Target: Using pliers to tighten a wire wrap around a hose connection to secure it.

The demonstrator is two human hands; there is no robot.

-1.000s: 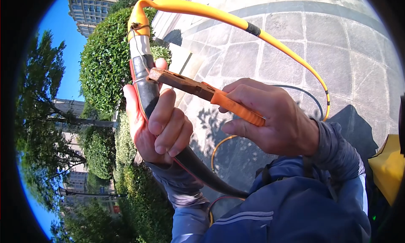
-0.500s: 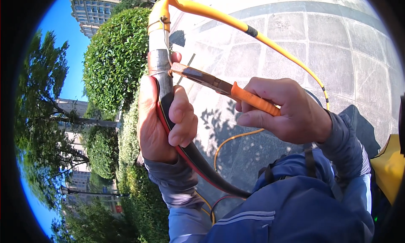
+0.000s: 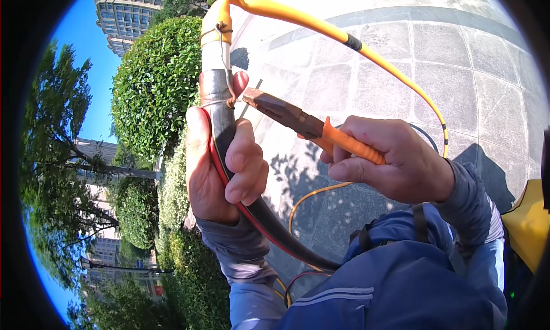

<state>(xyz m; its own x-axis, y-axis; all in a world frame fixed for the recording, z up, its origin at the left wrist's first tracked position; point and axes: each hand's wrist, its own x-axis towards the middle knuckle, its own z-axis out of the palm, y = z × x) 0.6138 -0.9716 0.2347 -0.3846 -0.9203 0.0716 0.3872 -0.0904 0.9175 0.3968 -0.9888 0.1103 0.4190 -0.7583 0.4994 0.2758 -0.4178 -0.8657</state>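
Observation:
My left hand (image 3: 229,163) is closed around a thick black hose (image 3: 228,126) with a red stripe. The hose fits over a pale pipe (image 3: 215,56), which joins a bent yellow hose (image 3: 286,13) at the top. A thin metal wire (image 3: 230,80) runs down from the yellow end and loops around the black hose, with a rusty twisted knot beside my left fingers. My right hand (image 3: 389,158) grips pliers (image 3: 286,113) with orange handles. Their jaws point at the knot, a little apart from it to the right.
Grey stone paving (image 3: 389,100) spreads out below. Bushes (image 3: 154,89) and trees line the left, with buildings behind. The yellow hose curves down to the right. A dark blue bag or garment (image 3: 395,272) lies against me, and something yellow (image 3: 524,221) stands at the right edge.
The plier jaws have come off the wire knot and moved slightly right. My right hand has shifted a little right and down. My left hand keeps its hold on the hose.

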